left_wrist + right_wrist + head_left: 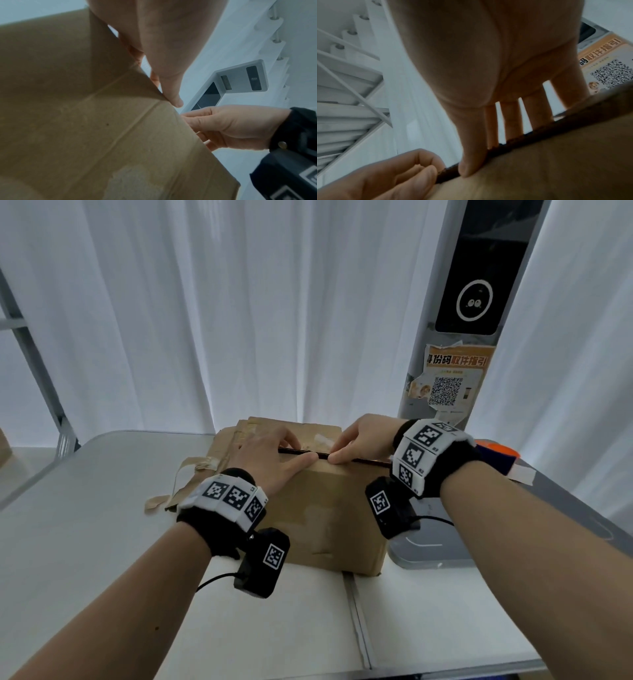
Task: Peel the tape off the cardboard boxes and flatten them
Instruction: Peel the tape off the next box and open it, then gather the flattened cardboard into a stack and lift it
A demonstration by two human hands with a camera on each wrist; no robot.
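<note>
A: Where is the box [322, 508]?

B: On the white counter [102, 542], near its middle, upright. Its top seam is parted into a dark slit running left to right.

A: And the hands?

B: Both are at that slit. The left hand [270, 457] lies over the near flap, thumb along the edge and fingers curled over it into the gap. The right hand [363, 440] grips the same edge just beside it: thumb on the near face, fingers hooked down inside. The two thumbs nearly touch.

A: So each grip is closed on cardboard?

B: Yes, both are curled round the flap edge. The right wrist view shows four fingers going behind the dark edge; their tips are hidden.

A: Open room around it?

B: Bare counter in front and to the left. On the right a grey base [431, 553] sits just beside the box, with a grey post [445, 392] rising behind it.

A: Anything else on the counter?

B: Flattened cardboard [236, 440] lies behind and to the left, touching the box, with loose strips of tape [178, 481] trailing from it.

A: The room?

B: White curtains [205, 302] behind. A poster [452, 378] with a QR code is stuck on the post, under a black screen [476, 282].

A: What is unclear?

B: An orange and blue object [496, 453] behind the right wrist is mostly covered.
</note>
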